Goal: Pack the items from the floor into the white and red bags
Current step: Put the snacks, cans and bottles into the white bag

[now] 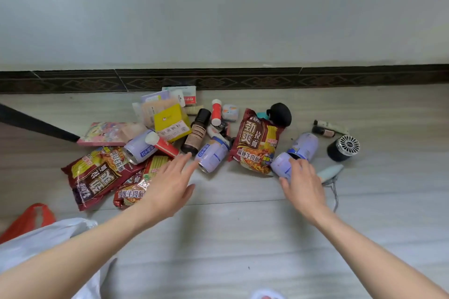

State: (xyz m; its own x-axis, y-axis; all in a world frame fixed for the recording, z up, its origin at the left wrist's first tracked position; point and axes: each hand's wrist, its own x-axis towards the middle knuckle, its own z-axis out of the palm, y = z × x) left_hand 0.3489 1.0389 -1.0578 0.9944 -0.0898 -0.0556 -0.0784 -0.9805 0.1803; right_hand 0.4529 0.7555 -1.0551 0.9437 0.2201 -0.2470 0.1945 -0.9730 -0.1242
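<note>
A heap of goods lies on the floor by the wall. My left hand [170, 183] stretches out with straight fingers, its tips just short of a lilac can [212, 157] lying on its side. My right hand [301, 181] curls its fingers round another lilac can [281, 165], with a third can [305, 146] just behind it. Red noodle packets lie at the left [97, 176] and in the middle [256, 144]. The white bag [48, 238] and the red bag [29, 219] lie crumpled at the lower left.
Boxes [170, 124], a dark bottle [195, 132], a white and red tube [215, 111], a black round object [279, 114], a small dark fan [342, 148] and a pale corded tool [330, 172] lie scattered. A dark skirting [243, 79] runs along the wall.
</note>
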